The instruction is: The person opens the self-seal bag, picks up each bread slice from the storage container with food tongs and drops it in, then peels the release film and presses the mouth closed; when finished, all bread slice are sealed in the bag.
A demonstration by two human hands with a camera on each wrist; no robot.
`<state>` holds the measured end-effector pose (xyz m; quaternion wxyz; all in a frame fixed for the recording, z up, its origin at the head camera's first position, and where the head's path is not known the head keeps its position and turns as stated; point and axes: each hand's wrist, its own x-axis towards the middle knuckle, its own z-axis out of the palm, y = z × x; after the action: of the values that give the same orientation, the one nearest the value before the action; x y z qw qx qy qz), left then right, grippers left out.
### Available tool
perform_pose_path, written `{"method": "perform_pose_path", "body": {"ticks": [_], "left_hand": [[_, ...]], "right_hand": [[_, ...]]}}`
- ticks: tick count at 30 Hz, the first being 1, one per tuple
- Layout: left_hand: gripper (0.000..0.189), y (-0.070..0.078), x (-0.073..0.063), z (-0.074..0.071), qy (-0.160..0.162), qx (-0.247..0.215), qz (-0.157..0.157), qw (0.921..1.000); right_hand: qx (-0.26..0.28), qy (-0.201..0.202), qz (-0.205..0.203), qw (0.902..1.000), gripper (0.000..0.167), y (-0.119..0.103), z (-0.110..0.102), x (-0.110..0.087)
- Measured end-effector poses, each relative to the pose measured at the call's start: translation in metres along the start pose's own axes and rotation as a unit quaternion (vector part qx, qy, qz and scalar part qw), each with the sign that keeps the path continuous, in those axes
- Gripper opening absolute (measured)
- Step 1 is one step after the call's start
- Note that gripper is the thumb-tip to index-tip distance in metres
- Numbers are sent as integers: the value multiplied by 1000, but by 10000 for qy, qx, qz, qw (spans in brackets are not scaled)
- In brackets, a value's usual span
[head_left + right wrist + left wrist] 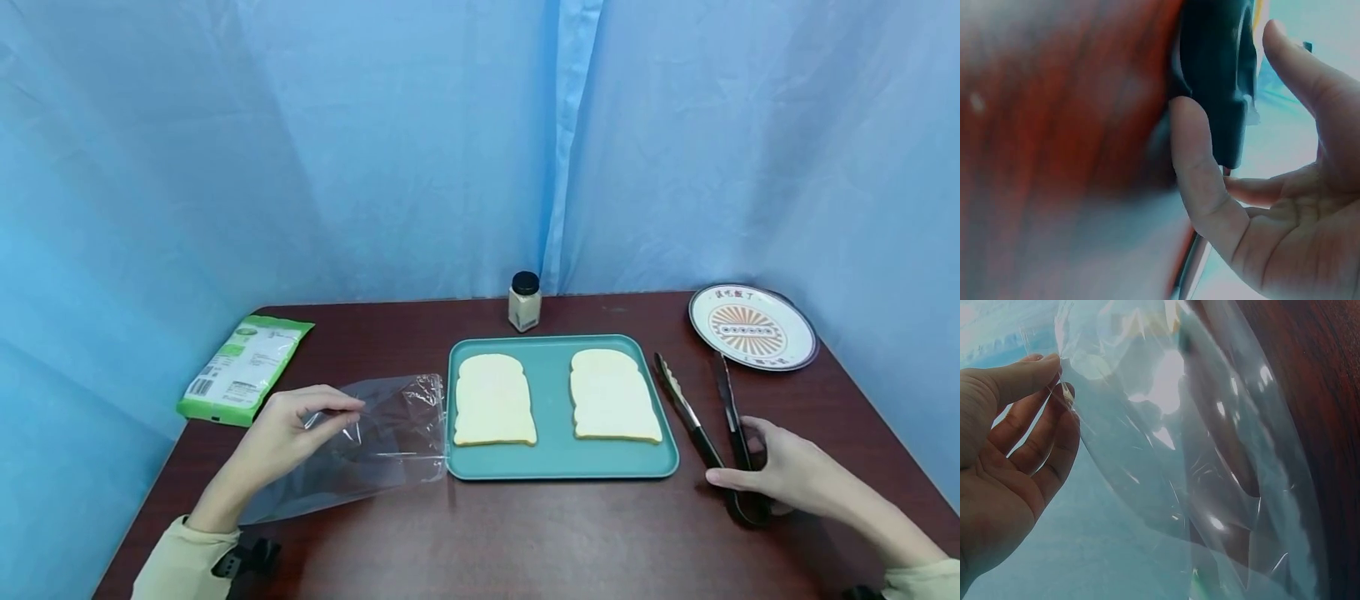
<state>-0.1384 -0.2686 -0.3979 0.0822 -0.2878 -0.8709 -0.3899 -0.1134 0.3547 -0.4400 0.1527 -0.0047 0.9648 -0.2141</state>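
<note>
My left hand point(281, 437) pinches a clear plastic bag point(405, 433) between thumb and fingertips, lifting it at its left side. In the left wrist view the thin film point(1141, 444) spreads out from those fingertips. The bag's far end lies against the left edge of a teal tray point(551, 458). Two white bread slices point(491, 400) lie apart on that tray. At the right, my right hand point(798, 471) curls its thumb and fingers around the black handles of a pair of tongs point(703, 443), which rest spread on the table. The right wrist view shows the dark handle point(1216, 81) beside the fingers.
A jar with a black lid point(525, 302) stands behind the tray. A white patterned plate point(753, 327) lies at the back right, near the tongs' tips. A green and white packet point(243, 371) sits at the back left. Blue curtains point(412, 150) hang behind the brown table point(525, 533).
</note>
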Motion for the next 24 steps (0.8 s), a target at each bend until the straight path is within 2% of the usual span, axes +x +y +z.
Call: {"method": "perform_pose_path", "body": {"ticks": [8, 15, 17, 24], "left_hand": [[29, -1, 0, 1, 29, -113, 44, 9999], [29, -1, -1, 3, -13, -143, -32, 9999], [29, -2, -2, 3, -12, -128, -31, 9999], [30, -1, 1, 1, 14, -126, 35, 9999]], "right_hand": [[-89, 233, -68, 9997, 112, -3, 8, -4], [-156, 156, -29, 9998, 111, -4, 5, -4], [-34, 89, -38, 9999, 110, -3, 3, -4], [54, -34, -224, 9997, 102, 2, -3, -5]]}}
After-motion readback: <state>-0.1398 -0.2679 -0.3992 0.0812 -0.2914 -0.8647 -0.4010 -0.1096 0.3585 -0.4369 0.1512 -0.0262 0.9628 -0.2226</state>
